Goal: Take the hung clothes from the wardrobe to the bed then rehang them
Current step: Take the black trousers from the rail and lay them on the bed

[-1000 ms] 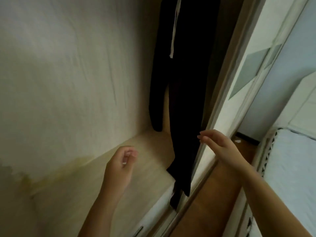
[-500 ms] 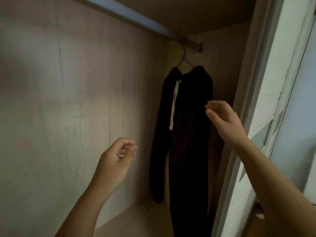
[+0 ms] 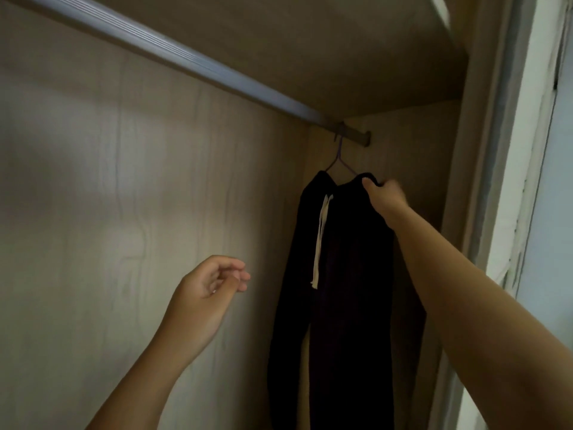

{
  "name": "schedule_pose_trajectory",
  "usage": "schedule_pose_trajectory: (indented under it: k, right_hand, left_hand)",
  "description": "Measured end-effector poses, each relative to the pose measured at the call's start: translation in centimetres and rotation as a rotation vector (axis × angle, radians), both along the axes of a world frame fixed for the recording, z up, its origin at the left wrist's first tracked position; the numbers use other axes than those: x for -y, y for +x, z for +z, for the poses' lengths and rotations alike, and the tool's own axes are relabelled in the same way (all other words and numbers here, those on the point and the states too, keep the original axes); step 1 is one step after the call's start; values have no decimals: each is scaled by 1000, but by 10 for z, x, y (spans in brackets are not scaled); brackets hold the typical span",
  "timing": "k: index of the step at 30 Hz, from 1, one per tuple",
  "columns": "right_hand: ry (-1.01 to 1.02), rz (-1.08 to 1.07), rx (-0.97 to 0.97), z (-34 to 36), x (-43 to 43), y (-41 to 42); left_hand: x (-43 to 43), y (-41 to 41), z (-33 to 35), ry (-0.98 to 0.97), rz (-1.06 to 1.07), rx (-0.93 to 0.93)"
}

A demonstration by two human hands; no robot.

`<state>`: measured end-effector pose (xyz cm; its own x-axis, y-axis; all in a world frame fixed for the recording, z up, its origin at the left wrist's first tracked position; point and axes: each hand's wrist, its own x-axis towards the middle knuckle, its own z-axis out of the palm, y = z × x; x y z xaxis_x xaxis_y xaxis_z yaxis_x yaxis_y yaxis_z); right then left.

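Observation:
Black trousers (image 3: 344,274) with a white drawstring hang folded over a thin purple hanger (image 3: 338,159) on the metal wardrobe rail (image 3: 173,54), at its far right end. My right hand (image 3: 384,197) reaches up and grips the top right shoulder of the trousers where they fold over the hanger. My left hand (image 3: 207,293) hovers lower to the left in front of the wardrobe's back panel, its fingers loosely curled and holding nothing.
The pale wooden back panel (image 3: 124,212) fills the left. A shelf board (image 3: 310,41) closes the top. The white wardrobe door frame (image 3: 524,150) runs down the right edge, close beside my right forearm.
My view has tilted up from the wardrobe floor to the rail. My right hand rose and took hold of the trousers' top at the hanger. My left hand stayed loosely curled.

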<state>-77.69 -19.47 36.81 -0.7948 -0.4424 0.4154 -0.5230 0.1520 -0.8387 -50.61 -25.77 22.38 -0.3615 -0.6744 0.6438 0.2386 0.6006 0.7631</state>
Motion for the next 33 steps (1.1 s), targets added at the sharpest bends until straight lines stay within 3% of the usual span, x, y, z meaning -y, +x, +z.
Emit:
schedule_pose_trajectory:
  k: [4, 11, 19, 28, 33]
  right_hand:
    - [58, 38, 83, 0, 14, -5]
    - [-230, 191, 325, 10, 17, 4]
    - [-335, 238, 177, 11, -3, 21]
    - [-212, 322, 104, -72, -51, 72]
    - [-180, 370, 162, -118, -91, 87]
  left_hand:
    - [6, 5, 1, 19, 30, -28]
    - [11, 9, 2, 34, 68, -15]
    - [7, 7, 5, -5, 98, -6]
    - [7, -1, -17, -209, 295, 141]
    - [5, -2, -38, -245, 354, 161]
